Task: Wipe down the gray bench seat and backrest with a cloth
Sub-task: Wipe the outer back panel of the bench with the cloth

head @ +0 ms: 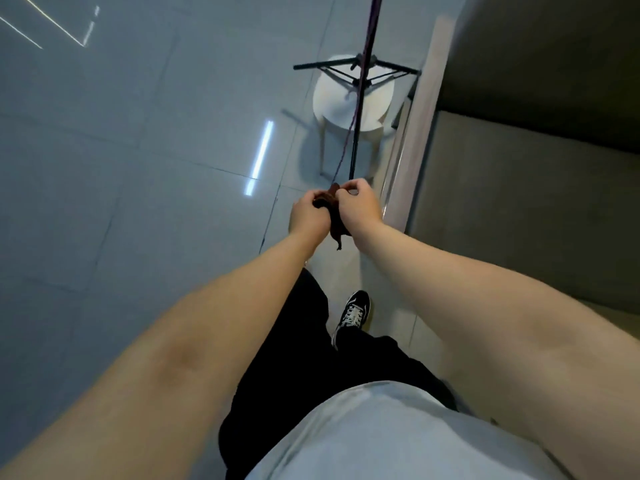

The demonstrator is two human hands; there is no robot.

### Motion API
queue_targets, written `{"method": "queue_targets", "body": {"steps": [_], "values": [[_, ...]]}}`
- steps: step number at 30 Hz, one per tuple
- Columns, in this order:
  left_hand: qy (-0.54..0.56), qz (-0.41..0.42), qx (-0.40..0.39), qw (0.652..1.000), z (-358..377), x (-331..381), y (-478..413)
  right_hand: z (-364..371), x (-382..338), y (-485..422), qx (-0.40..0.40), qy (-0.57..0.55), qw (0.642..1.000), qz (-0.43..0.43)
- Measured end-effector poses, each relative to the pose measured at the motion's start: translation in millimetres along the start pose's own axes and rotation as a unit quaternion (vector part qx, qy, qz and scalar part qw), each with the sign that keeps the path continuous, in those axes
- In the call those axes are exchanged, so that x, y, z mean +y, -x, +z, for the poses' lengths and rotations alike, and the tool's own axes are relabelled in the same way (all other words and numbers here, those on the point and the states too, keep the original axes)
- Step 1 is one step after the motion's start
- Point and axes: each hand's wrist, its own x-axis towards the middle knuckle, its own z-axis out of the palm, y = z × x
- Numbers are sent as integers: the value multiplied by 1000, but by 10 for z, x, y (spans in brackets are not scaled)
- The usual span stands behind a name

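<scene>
Cloth [335, 226], dark reddish-brown and bunched, is held between your two hands, out in front of you above the floor [138, 168] and just left of the bench. Your left hand [308, 214] has its fingers curled round the bunched upper part. Your right hand [360, 206] pinches the top of it between thumb and fingertips, the other fingers curled in. A loose tail of the cloth hangs down between your wrists, and the cloth touches nothing but your hands.

On your right is the bench. Its gray seat [519, 209] fills the right side of the view, the darker backrest [554, 64] lies beyond it, and a pale wood-toned edge [420, 123] runs along the side nearest you. Both hands are near that edge but apart from it.

Ahead of your hands a round white stool [349, 105] stands on the floor beside the bench. A black stand [358, 74] spreads its legs across the stool top in the view; you cannot tell whether they rest on it. Its thin pole and a purple cord [346, 133] run side by side toward your hands.

Glossy gray tiles with bright strips of reflected light cover the floor. Nearest you are black trousers [294, 341], a black shoe [353, 313] with white laces, and a pale gray shirt [381, 438]
</scene>
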Motion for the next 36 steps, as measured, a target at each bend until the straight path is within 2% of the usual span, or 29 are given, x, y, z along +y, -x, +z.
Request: {"method": "queue_targets", "body": {"steps": [8, 13, 18, 21, 25, 30, 36], "values": [[59, 20, 39, 997, -588, 754, -106, 270, -886, 35, -11, 31, 999, -44], [38, 46, 51, 997, -931, 1256, -440, 528, -1469, -127, 12, 48, 996, -78], [-10, 99, 15, 995, -1395, 1753, -1170, 963, -2146, -547, 55, 20, 992, -107], [-42, 145, -41, 988, -1842, 2156, -1707, 1370, -2664, -905, 96, -5, 988, -123], [-129, 205, -114, 964, -2582, 2766, -2395, 2034, -3407, -1226, 138, -67, 984, -90], [-165, 243, -121, 948, -3305, 3539, -3080, 2656, -4365, -1520, 157, -117, 976, -92], [-133, 253, -135, 949, -3527, 4352, -3758, 2815, -5177, -2058, 170, -153, 969, -90]]}}
